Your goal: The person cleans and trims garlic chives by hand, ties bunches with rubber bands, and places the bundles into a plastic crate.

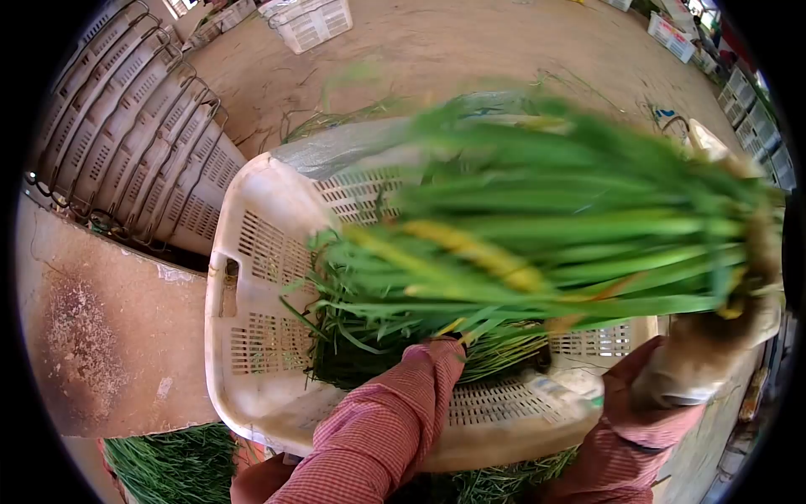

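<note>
A large bundle of long green leaves with some yellow ones [571, 227], blurred by motion, stretches over a white plastic basket [273, 193]. My right hand [714, 344], in a dirty light covering, grips the bundle at its right end. The left sleeve, pink and checked, reaches over the basket's near rim; the left hand itself is hidden under the leaves. More green leaves [361, 336] lie inside the basket, below the bundle. Clear plastic film [344, 151] hangs over the basket's far rim.
Stacked crates with metal handles [134, 126] stand at the left, beside a stained ledge [117, 336]. Cut greens [172, 462] lie at the lower left. A white crate [311, 23] stands on the floor at the back, and more crates [751, 109] are at the far right.
</note>
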{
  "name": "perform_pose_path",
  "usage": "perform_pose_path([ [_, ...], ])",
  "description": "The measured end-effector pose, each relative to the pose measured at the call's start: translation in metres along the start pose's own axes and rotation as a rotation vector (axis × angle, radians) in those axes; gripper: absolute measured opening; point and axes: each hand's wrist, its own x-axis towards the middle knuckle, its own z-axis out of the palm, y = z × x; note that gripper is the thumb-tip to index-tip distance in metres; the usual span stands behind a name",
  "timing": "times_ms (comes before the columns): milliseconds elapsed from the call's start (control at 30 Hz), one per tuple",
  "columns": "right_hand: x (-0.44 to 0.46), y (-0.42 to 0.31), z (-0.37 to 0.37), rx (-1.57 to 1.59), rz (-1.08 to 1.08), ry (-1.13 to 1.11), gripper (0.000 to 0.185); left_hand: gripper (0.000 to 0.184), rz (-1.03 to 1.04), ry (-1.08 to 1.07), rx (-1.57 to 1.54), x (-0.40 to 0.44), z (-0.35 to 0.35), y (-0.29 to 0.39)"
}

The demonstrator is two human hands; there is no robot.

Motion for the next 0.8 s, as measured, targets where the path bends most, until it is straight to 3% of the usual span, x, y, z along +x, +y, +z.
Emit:
perform_pose_path([
  [33, 0.01, -0.034, -0.011, 0.121, -0.104, 0.046, 0.055, 0.066, -0.038, -0.024, 0.009, 0.001, -0.003, -0.002],
  [133, 0.011, -0.116, -0.04, 0.2, -0.101, -0.301, 0.055, 0.07, -0.091, -0.131, 0.091, -0.008, -0.018, -0.012],
  [167, 0.0, -0.119, -0.035, 0.073, -0.129, -0.221, 0.053, 0.071, -0.052, -0.163, 0.175, -0.02, -0.022, -0.017],
  [200, -0.012, -0.123, -0.031, -0.056, -0.148, -0.139, 0.051, 0.07, 0.161, -0.141, 0.423, -0.035, -0.029, -0.028],
  [233, -0.032, -0.099, -0.02, -0.339, -0.183, 0.145, 0.048, 0.069, 0.371, -0.122, 0.67, -0.054, -0.034, -0.041],
  [267, -0.037, -0.087, 0.005, -0.443, -0.131, 0.096, 0.045, 0.062, 0.521, -0.239, 0.665, -0.093, -0.067, -0.041],
  [300, -0.037, -0.08, 0.028, -0.548, -0.076, 0.046, 0.045, 0.052, 0.505, -0.428, 0.586, -0.124, -0.095, -0.047],
  [367, -0.044, -0.087, 0.049, -0.413, 0.009, 0.082, 0.046, 0.045, 0.451, -0.663, 0.762, -0.176, -0.151, -0.063],
  [400, -0.049, -0.092, 0.056, -0.44, 0.002, 0.067, 0.045, 0.045, 0.314, -0.498, 0.462, -0.216, -0.197, -0.067],
  [433, -0.051, -0.095, 0.061, -0.463, -0.015, 0.056, 0.043, 0.059, 0.168, -0.324, 0.099, -0.241, -0.226, -0.068],
  [500, -0.058, -0.107, 0.088, -0.428, -0.027, -0.016, 0.042, 0.086, 0.421, 0.215, -0.363, -0.296, -0.261, -0.039],
  [567, -0.068, -0.129, 0.123, -0.402, 0.061, -0.15, 0.041, 0.112, 0.736, 0.469, -0.397, -0.356, -0.291, 0.031],
  [633, -0.078, -0.158, 0.169, -0.605, 0.106, -0.274, 0.04, 0.123, 0.937, 0.652, -0.196, -0.384, -0.297, 0.077],
  [667, -0.089, -0.177, 0.196, -0.506, 0.192, -0.351, 0.042, 0.117, 0.959, 0.652, -0.239, -0.387, -0.285, 0.09],
  [700, -0.097, -0.185, 0.214, -0.539, 0.08, -0.448, 0.044, 0.106, 0.98, 0.645, -0.302, -0.396, -0.274, 0.101],
  [767, -0.11, -0.198, 0.244, -0.455, 0.179, -0.53, 0.057, 0.081, 1.022, 0.61, -0.447, -0.42, -0.256, 0.121],
  [800, -0.112, -0.196, 0.252, -0.446, 0.167, -0.542, 0.057, 0.066, 0.973, 0.521, -0.82, -0.422, -0.239, 0.123],
])
